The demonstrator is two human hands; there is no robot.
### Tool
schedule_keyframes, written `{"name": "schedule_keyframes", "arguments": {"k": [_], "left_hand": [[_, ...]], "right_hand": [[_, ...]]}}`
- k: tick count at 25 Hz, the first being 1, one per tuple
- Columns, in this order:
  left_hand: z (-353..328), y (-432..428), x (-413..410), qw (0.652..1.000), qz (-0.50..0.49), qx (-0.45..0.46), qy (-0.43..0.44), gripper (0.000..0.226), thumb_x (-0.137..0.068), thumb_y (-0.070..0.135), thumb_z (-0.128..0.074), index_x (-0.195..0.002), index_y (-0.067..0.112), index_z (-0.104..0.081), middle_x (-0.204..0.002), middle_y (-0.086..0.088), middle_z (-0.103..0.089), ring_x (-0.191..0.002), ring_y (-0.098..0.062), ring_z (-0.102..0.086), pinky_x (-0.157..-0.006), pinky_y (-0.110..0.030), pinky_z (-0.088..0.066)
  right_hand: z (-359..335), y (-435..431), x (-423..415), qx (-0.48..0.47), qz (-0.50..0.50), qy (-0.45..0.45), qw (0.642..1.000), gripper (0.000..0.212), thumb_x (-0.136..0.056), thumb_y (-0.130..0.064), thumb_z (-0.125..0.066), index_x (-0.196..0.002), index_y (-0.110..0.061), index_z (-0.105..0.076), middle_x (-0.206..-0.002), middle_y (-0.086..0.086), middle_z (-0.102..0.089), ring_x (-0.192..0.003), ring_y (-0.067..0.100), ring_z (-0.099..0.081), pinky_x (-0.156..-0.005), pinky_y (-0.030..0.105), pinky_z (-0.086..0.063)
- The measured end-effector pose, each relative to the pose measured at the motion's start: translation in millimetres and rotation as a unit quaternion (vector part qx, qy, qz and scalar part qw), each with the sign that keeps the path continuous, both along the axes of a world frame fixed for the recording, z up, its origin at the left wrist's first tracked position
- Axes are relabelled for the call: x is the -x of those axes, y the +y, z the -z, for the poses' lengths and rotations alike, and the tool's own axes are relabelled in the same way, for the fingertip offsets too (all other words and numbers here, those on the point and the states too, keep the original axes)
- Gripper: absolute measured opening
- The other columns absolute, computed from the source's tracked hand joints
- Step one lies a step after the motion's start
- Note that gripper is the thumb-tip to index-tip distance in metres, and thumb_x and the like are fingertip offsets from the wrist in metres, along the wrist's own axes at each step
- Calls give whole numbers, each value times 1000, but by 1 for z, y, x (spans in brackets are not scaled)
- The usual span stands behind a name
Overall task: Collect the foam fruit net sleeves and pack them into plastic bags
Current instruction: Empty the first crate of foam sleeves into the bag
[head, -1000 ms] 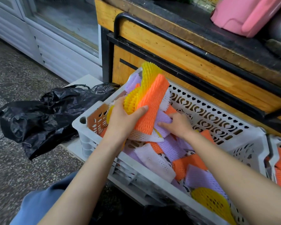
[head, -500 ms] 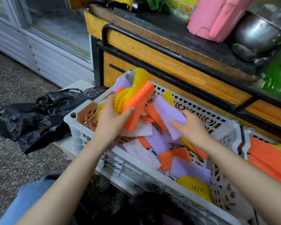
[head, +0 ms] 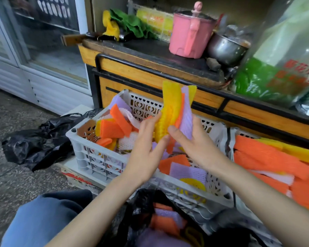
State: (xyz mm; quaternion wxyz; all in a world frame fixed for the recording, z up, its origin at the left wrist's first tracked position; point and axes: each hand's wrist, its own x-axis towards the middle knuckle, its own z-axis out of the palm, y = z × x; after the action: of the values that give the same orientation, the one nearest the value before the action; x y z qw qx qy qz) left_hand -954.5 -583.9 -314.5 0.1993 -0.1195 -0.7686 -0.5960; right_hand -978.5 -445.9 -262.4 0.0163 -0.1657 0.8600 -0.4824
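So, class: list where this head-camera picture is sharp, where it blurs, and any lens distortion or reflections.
Head view: sharpest on the bunch of sleeves, the left hand and the right hand; the black bag at the bottom edge and the green bag at right are soft; the glass door carries reflections; the wooden counter front bows slightly, a wide-angle effect.

Below my right hand [head: 196, 145], the black bag [head: 139, 202] blurs, cut off by the frame; I cannot count its sleeves [head: 165, 222].
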Motion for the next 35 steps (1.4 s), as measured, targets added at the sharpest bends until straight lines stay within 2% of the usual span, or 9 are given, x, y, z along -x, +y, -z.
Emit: {"name": "schedule_keyframes", "arguments": {"k": [3,11,16,18,20,26,28,33,35], "left_hand": [[-14,20,-27,996,80,23,9,51,-93,39,-38,-140,22,-40,-135,9,-42,-126,8,-35,-99,-5,-26],[6,23,-79,977,123,173,13,53,-85,32,-60,-134,26,-41,-135,14,-41,-128,10,-33,-104,-7,-22],[52,-29,-104,931,62,314,-174,55,-85,24,-68,-133,21,-42,-124,11,-43,-116,-1,-41,-96,-8,-26],[57,-46,-105,935,32,283,-212,19,-87,17,-66,-103,25,-58,-94,19,-60,-89,0,-55,-81,-17,-39],[52,-56,-105,946,23,197,-257,18,-90,13,-62,-74,22,-61,-63,15,-62,-64,-2,-57,-66,-26,-43],[31,-39,-115,945,-6,-72,-318,21,-96,14,-53,-77,5,-56,-63,-1,-60,-53,-8,-61,-46,-16,-45],[28,-31,-117,944,3,-81,-321,21,-96,15,-54,-76,8,-56,-62,-1,-58,-50,-9,-60,-44,-18,-45],[16,-22,-126,941,51,-79,-325,15,-96,14,-53,-86,6,-60,-64,2,-57,-45,-11,-58,-39,-18,-44],[13,-24,-126,944,38,-96,-312,15,-96,12,-52,-85,7,-60,-66,0,-56,-45,-12,-59,-39,-17,-44]], "right_hand": [[-3,25,-15,27,53,24,998,84,-65,-67,-67,-130,-24,-36,-117,-12,-55,-97,0,-59,-83,26,-50],[-3,81,-69,85,151,26,985,64,-76,-26,-75,-128,-31,-38,-111,-23,-49,-97,-5,-51,-71,9,-39],[30,89,-103,-22,82,31,996,68,-69,-38,-81,-121,-36,-37,-114,-21,-51,-104,-1,-50,-80,17,-36],[54,86,-116,-82,27,44,995,71,-66,-46,-80,-122,-39,-35,-116,-26,-51,-104,-7,-48,-80,8,-35],[78,84,-126,-141,-33,39,989,76,-68,-50,-75,-128,-40,-31,-125,-25,-46,-112,-6,-45,-86,11,-34],[123,74,-133,-397,-245,-23,884,79,-79,-52,-63,-145,-30,-25,-148,-8,-36,-132,12,-39,-101,23,-35],[124,67,-129,-437,-234,-10,869,77,-81,-50,-62,-146,-29,-26,-149,-5,-36,-132,16,-40,-99,26,-37],[124,53,-106,-383,-29,18,923,77,-79,-45,-68,-142,-20,-30,-140,0,-47,-124,22,-48,-93,31,-41],[137,47,-105,-381,-45,15,923,74,-76,-44,-72,-138,-23,-39,-138,-3,-50,-125,19,-48,-96,30,-39]]}}
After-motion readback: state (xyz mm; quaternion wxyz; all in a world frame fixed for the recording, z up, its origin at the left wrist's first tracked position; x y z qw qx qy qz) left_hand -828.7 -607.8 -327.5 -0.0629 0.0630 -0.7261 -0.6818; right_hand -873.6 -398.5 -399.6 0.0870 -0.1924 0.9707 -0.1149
